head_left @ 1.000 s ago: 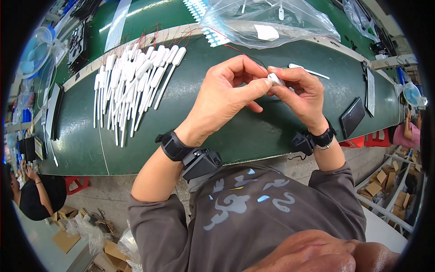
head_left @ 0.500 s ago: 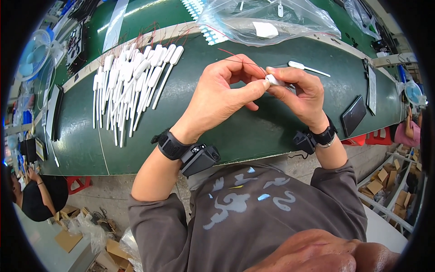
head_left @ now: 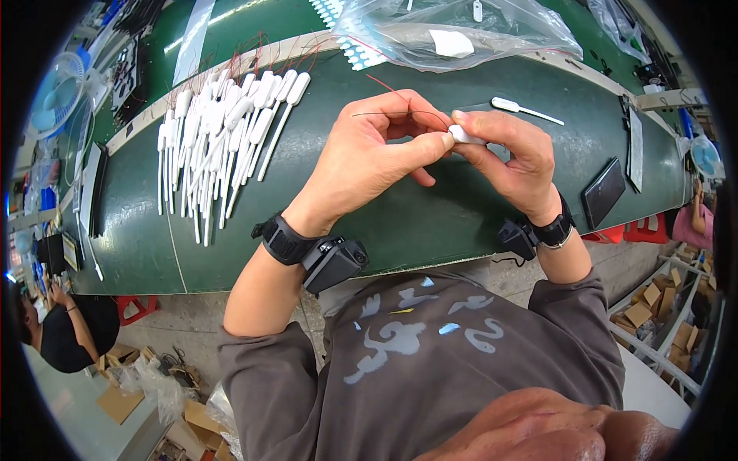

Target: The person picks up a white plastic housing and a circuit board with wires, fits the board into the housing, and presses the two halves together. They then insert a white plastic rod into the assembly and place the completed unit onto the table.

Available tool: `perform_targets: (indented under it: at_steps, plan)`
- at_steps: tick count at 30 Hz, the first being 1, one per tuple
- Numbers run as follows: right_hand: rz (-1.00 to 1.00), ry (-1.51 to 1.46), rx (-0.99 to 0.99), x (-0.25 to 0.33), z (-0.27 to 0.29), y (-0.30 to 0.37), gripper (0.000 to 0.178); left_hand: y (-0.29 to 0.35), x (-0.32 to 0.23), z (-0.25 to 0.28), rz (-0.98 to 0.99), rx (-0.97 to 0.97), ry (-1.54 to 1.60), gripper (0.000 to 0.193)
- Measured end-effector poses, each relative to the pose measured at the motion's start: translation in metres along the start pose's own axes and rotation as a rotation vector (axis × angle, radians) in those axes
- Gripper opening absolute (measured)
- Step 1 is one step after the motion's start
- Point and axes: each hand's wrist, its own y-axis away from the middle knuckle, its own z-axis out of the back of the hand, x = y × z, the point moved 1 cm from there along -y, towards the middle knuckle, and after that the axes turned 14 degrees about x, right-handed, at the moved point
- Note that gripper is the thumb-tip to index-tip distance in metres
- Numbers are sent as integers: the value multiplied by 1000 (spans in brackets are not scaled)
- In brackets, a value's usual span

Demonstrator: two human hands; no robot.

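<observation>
Between both hands is a small white plastic piece point(head_left: 467, 137), with thin red and dark wires point(head_left: 407, 100) trailing from it over my left fingers. My left hand point(head_left: 388, 150) is closed, its thumb pressed against the left end of the piece. From the other side, my right hand point(head_left: 513, 154) pinches the same piece between thumb and fingers. Much of the piece is hidden by the fingertips. Left of my hands lies a pile of white sticks with thick rounded heads point(head_left: 223, 138), red wires coming off their far ends. One similar white stick point(head_left: 526, 111) lies alone beyond my right hand.
A clear plastic bag point(head_left: 507, 34) and a blue-dotted sheet point(head_left: 357, 46) lie at the far edge of the green table point(head_left: 415, 230). A dark phone-like slab point(head_left: 602, 194) rests at the right. Other people sit at the far left and far right.
Both hands stay together on the white piece, with only slight finger shifts. The dark wire now reaches further left across my left fingers. The view has shifted a little.
</observation>
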Motion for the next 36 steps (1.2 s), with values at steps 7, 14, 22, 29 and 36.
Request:
perform_targets:
  at_steps: [7, 14, 22, 29, 36]
  plan:
    - [49, 3, -27, 1, -2, 0, 33, 4, -1, 0, -9, -14, -73, 15]
    - [76, 81, 19, 1, 3, -1, 33, 2, -6, 8, 58, 52, -119, 17]
    - [18, -13, -9, 0, -2, -3, 35, 6, -6, 5, 20, -15, -84, 19]
    - [31, 30, -27, -1, -3, 0, 36, 4, -3, 3, 18, -23, -50, 20]
    - [72, 214, -55, 0, -3, -4, 35, -3, 1, 9, 32, -45, -64, 21]
